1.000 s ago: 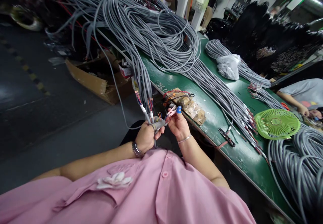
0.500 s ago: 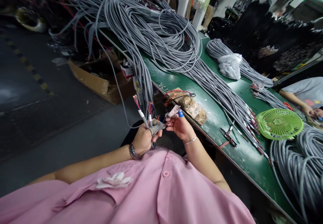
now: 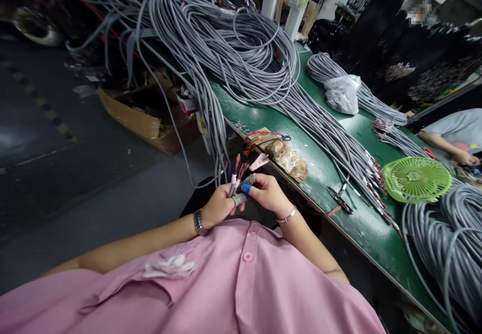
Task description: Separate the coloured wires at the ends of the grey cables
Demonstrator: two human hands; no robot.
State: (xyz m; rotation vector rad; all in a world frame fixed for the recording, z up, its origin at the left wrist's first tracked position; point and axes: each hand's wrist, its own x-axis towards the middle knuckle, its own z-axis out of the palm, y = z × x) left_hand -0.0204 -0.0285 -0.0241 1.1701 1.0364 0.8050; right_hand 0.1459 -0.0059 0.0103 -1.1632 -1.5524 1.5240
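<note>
Handling wires (image 3: 243, 170) beside the table (image 3: 320, 179): left grip (image 3: 219, 205) curled round cables (image 3: 232, 188), right grip (image 3: 271, 194) bent, hold unclear; next wants steadiness

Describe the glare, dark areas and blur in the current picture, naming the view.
Head view: pale glare on the green table and a bright patch on the floor at far left; head view: upper left corner dark and blurred; head view: wires at the hands too fine and soft to count.
</note>
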